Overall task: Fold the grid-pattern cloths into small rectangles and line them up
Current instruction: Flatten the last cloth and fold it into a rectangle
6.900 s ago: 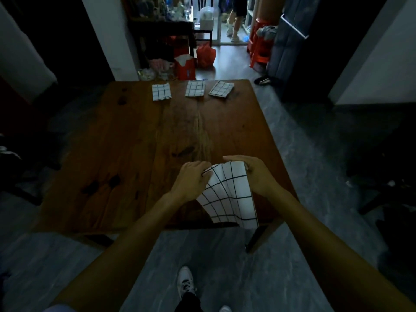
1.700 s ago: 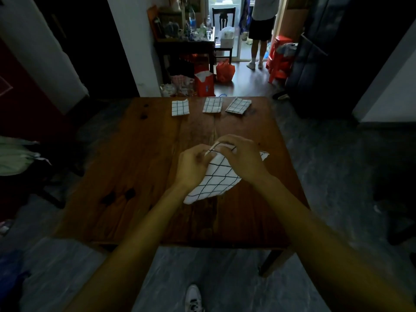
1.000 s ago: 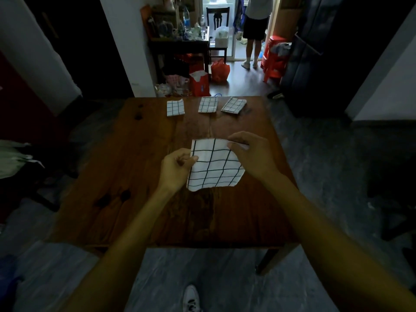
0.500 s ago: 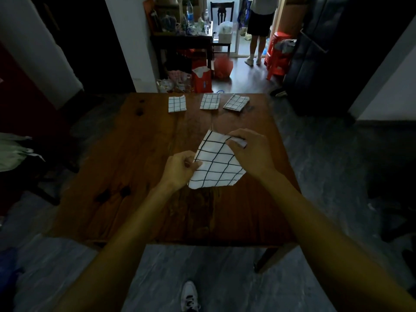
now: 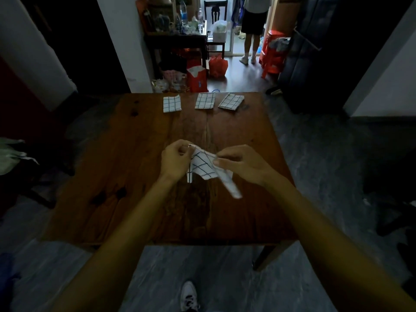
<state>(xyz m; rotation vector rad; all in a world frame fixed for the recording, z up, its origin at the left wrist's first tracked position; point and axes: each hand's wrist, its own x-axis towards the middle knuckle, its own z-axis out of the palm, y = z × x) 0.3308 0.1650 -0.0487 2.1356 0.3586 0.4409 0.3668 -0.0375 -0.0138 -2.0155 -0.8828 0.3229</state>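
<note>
A white cloth with black grid lines (image 5: 203,166) hangs crumpled above the middle of the wooden table (image 5: 135,176). My left hand (image 5: 175,162) pinches its upper left corner, and my right hand (image 5: 242,164) grips its upper right edge; a blurred flap trails down to the right. Three folded grid cloths lie in a row at the table's far edge: the left one (image 5: 172,104), the middle one (image 5: 205,101) and the right one (image 5: 231,101), which sits turned at an angle.
Beyond the table stand a red bag (image 5: 197,78), a cluttered dark side table (image 5: 175,39) and red stools (image 5: 271,54). A person (image 5: 252,25) stands in the far doorway. My shoe (image 5: 189,296) shows on the grey floor below.
Since a second ago the cloth, then held spread flat and facing me, has collapsed into a narrower hanging shape between my hands. Both hands have come closer together.
</note>
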